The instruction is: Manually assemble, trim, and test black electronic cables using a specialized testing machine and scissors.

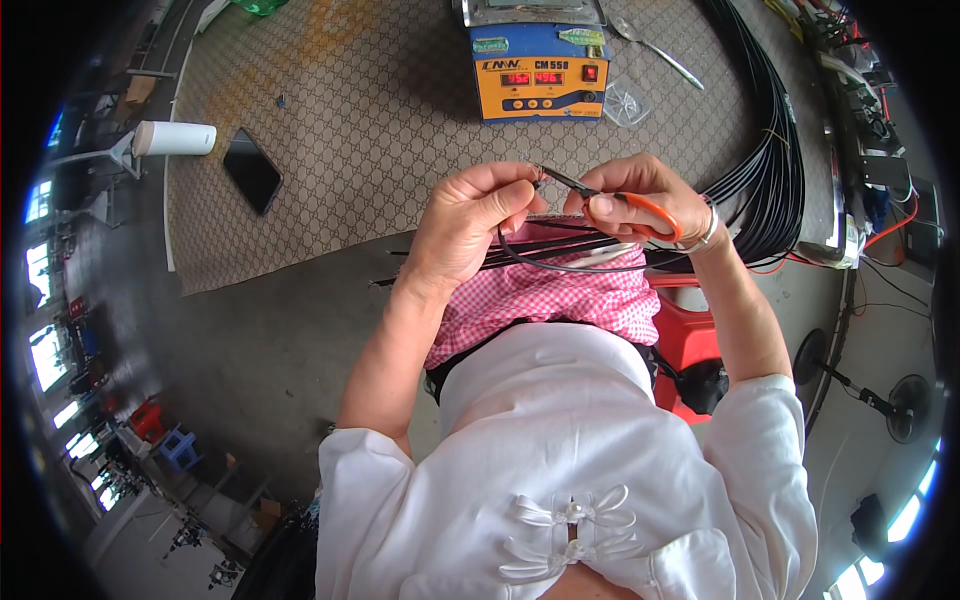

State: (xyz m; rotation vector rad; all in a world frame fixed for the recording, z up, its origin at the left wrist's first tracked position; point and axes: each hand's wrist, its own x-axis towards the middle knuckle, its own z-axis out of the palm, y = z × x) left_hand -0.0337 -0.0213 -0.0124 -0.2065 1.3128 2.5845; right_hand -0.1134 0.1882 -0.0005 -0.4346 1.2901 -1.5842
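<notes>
My left hand (478, 215) pinches the end of a black cable (508, 243) near the table's front edge. Fine reddish strands show at that end, too small to make out well. In my right hand (640, 195) is a pair of scissors (655, 212) with orange handles, its dark blades pointing left at the cable end. Whether the blades touch the strands I cannot tell. From my left hand the cable loops down and to the right. More black cables (490, 258) lie across my lap, over a pink checked cloth (560, 300).
A blue and yellow box with a red display (540, 80) stands at the table's far side. Beside it are a spoon (660, 52) and a clear plastic bag (626, 103). A thick black cable bundle (775, 150) curves down the right. A phone (252, 170) and white cylinder (175, 138) are at left.
</notes>
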